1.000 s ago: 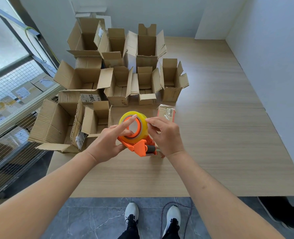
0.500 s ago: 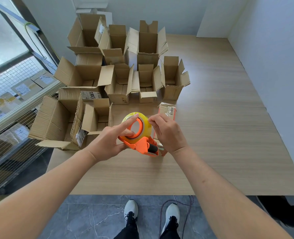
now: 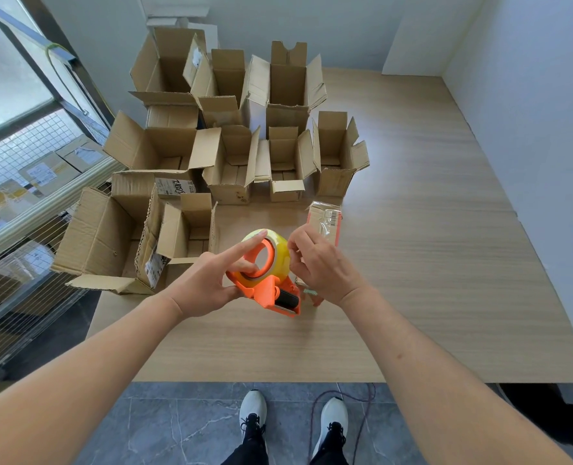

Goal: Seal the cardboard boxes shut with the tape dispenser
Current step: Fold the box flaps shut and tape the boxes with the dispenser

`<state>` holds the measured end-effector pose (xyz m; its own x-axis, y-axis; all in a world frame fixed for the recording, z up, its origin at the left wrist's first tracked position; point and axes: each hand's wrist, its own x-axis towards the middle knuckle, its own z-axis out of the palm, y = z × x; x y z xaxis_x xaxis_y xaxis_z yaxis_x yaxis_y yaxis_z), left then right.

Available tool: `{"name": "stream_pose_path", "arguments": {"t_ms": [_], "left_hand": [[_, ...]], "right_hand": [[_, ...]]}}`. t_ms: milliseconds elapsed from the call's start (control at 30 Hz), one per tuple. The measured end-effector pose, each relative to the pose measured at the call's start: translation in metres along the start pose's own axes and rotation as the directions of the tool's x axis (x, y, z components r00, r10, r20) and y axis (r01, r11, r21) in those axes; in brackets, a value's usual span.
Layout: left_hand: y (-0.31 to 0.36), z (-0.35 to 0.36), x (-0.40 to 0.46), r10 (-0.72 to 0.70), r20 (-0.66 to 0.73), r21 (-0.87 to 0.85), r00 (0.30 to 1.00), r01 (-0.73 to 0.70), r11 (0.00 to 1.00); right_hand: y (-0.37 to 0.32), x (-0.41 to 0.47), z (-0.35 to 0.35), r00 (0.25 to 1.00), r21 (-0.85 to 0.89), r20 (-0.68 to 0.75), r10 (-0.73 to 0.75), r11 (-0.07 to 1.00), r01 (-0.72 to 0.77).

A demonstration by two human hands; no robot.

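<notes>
1. Head view. The tape dispenser is held above the near middle of the wooden table, close to the body, presumably so the tape end can be worked on before any box is sealed.
2. The left hand grips the dispenser's orange frame from the left; its index finger is extended along the rim of the tape roll, judged to steady the roll.
3. The right hand is curled at the right edge of the roll, fingertips pinched together at the tape surface. Whether a free tape end is actually held cannot be told.
4. The open cardboard boxes stand clustered on the far left of the table, all flaps up, none sealed.
5. A flat clear-wrapped packet lies just beyond the right hand.
6. Materials: dispenser of smooth, rigid orange plastic with a dark roller at the near end; roll glossy, translucent yellow; boxes of matte corrugated board with creased flaps; table of pale wood-grain laminate.
</notes>
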<state>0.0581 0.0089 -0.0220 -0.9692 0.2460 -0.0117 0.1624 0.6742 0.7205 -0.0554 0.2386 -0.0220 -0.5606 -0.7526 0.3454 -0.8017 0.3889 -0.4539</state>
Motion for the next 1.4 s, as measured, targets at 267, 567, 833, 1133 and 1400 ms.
{"name": "stream_pose_path", "arguments": {"t_ms": [267, 567, 833, 1133, 1400], "left_hand": [[-0.007, 0.001, 0.000, 0.020, -0.011, 0.056, 1.000, -0.019, 0.998], [-0.001, -0.005, 0.007, 0.051, -0.037, 0.021, 0.998, -0.051, 0.999], [0.000, 0.000, 0.014, 0.039, 0.019, 0.023, 0.999, -0.039, 0.999], [-0.027, -0.011, 0.005, 0.087, 0.136, 0.213, 0.987, -0.115, 0.970], [-0.025, -0.020, 0.011, 0.151, 0.128, 0.189, 0.980, -0.174, 0.967]], "right_hand": [[0.008, -0.001, -0.010, 0.995, 0.226, 0.059, 0.075, 0.970, -0.086], [0.015, -0.001, -0.002, 0.979, 0.254, -0.158, 0.128, 0.964, -0.085], [0.017, -0.004, 0.008, 0.977, 0.098, -0.031, 0.210, 0.974, -0.206], [0.015, -0.009, 0.000, 0.908, 0.171, 0.188, 0.375, 0.898, -0.406], [0.008, 0.010, -0.009, 0.806, 0.513, 0.215, 0.551, 0.639, -0.573]]}}
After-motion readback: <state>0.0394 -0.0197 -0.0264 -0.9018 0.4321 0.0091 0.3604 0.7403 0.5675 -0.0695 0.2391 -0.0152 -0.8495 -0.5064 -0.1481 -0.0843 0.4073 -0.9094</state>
